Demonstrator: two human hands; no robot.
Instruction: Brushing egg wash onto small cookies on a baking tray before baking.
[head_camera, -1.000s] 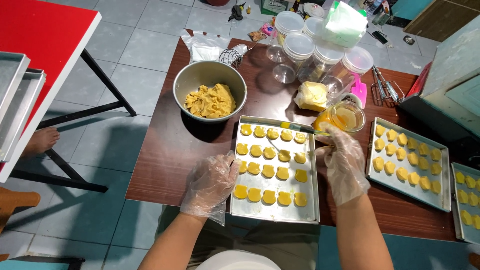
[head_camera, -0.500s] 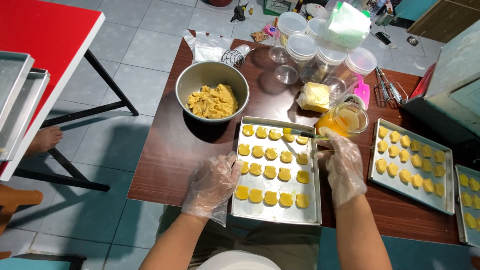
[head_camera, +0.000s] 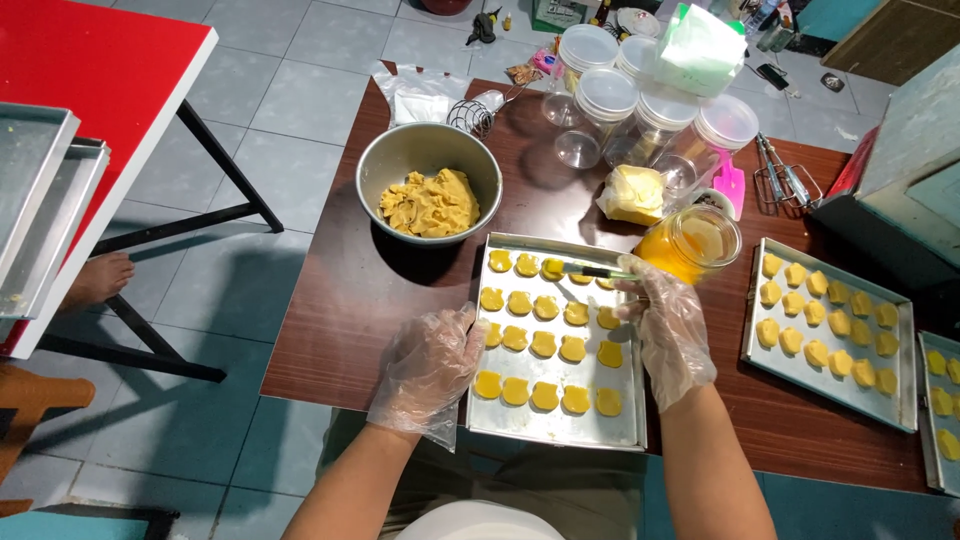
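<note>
On the dark brown wooden worktop we see a rectangular metal baking tray with rows of small yellow dough cookies. Our left hand, in a clear plastic glove, rests flat and unclenched on the tray's left rim, gripping nothing. Our right hand, also gloved, is clenched around a thin green-handled pastry brush, whose tip lies over the cookies in the top row. Just beside the tray's top right corner stands a glass jar of orange-yellow liquid. A round metal bowl of yellow dough sits above the tray's left corner. A second metal tray of cookies lies to the right, well apart.
</note>
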